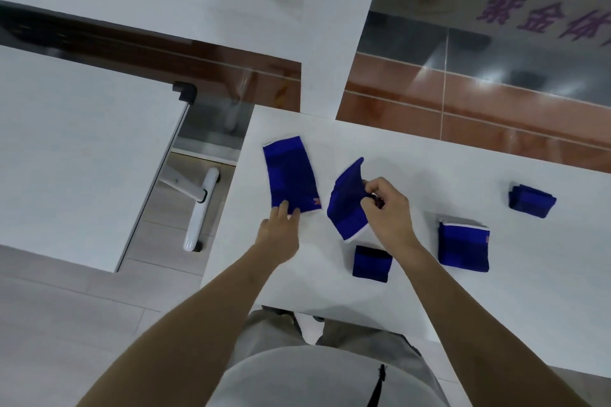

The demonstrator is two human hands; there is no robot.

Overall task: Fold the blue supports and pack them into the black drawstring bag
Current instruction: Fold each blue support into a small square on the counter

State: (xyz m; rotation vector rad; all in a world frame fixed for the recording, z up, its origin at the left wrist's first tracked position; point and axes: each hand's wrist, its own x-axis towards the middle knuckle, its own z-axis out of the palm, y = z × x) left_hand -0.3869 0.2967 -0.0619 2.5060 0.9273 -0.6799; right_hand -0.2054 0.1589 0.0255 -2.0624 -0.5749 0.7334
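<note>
Blue knitted elastic supports on white worktop [429,307]: three folded [372,263] at right; one flat [291,175], left hand [281,234] fingers pressing near edge; one half-folded [345,205], pinched by right hand [388,208]. Black drawstring bag not in view; packing not started.

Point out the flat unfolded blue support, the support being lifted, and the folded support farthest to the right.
Flat unfolded support [291,175]: head view, middle of its blue face.
Lifted support [345,205]: head view, middle of its raised panel, left of the right hand's [386,208] grip.
Far-right folded support [532,201]: head view, its top.
</note>
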